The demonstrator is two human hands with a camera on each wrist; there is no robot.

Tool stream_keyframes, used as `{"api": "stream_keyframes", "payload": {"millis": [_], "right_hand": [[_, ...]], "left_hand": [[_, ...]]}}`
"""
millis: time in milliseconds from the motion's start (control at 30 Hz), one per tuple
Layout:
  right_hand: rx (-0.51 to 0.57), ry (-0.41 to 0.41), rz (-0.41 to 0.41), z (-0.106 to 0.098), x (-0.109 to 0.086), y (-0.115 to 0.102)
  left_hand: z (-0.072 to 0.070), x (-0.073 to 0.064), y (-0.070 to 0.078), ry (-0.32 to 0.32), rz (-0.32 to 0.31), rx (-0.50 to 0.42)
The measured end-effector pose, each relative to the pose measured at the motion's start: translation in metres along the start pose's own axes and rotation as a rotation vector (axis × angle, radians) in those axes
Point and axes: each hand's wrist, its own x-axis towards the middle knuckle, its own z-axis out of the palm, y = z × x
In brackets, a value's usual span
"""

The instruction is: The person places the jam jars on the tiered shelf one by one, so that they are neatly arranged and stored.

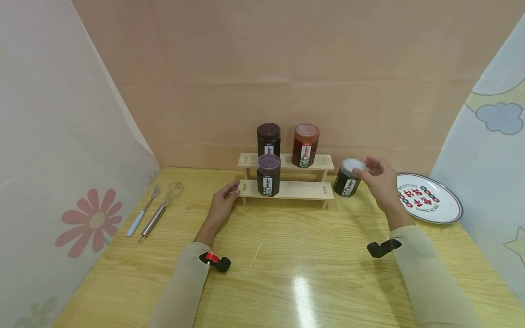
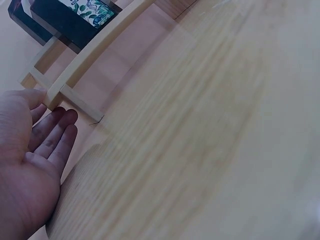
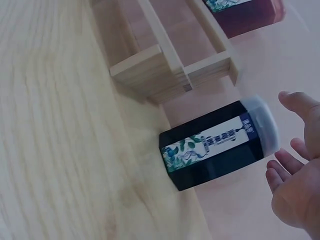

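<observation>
In the head view my left hand [image 1: 221,205] is at the left end of a two-step wooden rack [image 1: 299,190]. The left wrist view shows its thumb and a finger pinching the end of the lower board [image 2: 80,70], the other fingers bent below. A dark jar with a white lid [image 1: 347,178] stands on the table to the right of the rack. Around its lid my right hand [image 1: 379,180] is spread, thumb and fingers apart; in the right wrist view a gap shows between the thumb and the lid [image 3: 262,125]. A purple-lidded jar [image 1: 268,176] stands on the lower step.
On the upper step stand a dark jar [image 1: 268,136] and a reddish jar [image 1: 306,146]. A white plate with red lettering [image 1: 445,205] lies at the right. Toward the left lie a blue-handled fork [image 1: 143,212] and a whisk [image 1: 162,212]. A wall rises behind the table [image 1: 262,255].
</observation>
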Motion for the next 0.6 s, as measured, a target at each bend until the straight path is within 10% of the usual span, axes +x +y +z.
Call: {"api": "stream_keyframes", "payload": {"millis": [600], "right_hand": [[0.064, -0.048, 0.109, 0.022, 0.007, 0.015]], "left_hand": [[-0.001, 0.001, -0.002, 0.001, -0.012, -0.001]]}}
